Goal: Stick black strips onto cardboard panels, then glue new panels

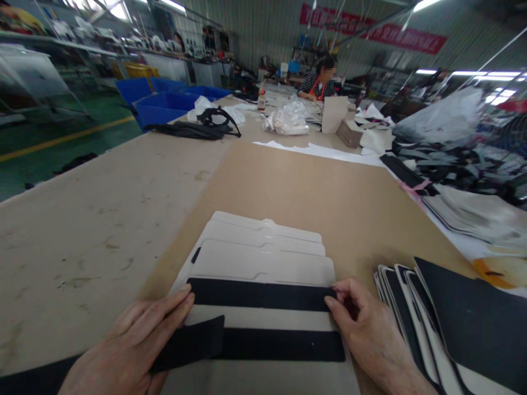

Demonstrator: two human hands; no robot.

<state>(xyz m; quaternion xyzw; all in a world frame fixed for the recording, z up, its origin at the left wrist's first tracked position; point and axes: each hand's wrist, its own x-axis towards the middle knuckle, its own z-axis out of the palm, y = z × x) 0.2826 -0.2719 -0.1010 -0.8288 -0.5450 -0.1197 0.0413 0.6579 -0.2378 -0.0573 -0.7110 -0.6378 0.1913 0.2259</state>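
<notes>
A black strip [263, 295] lies across an overlapping stack of pale beige panels [267, 263]. My left hand [135, 337] presses its fingertips, held together, on the strip's left end. At the right end, my right hand [366, 321] pinches the strip between thumb and fingers. Nearer to me, a second black strip [284, 344] lies across the beige surface, roughly parallel to the first. A loose black strip [189, 343] passes under my left hand, its free end overlapping the second strip; whether the hand grips it is hidden.
Black and beige panels [473, 323] are piled at the right. Beige sheets [477, 211] and dark scraps [465, 170] lie beyond them. Black straps [193, 129], a clear plastic bag [288, 116] and a cardboard box [349, 131] sit farther along the table. Blue bins [164, 107] stand left; a person [319, 82] sits at the far end.
</notes>
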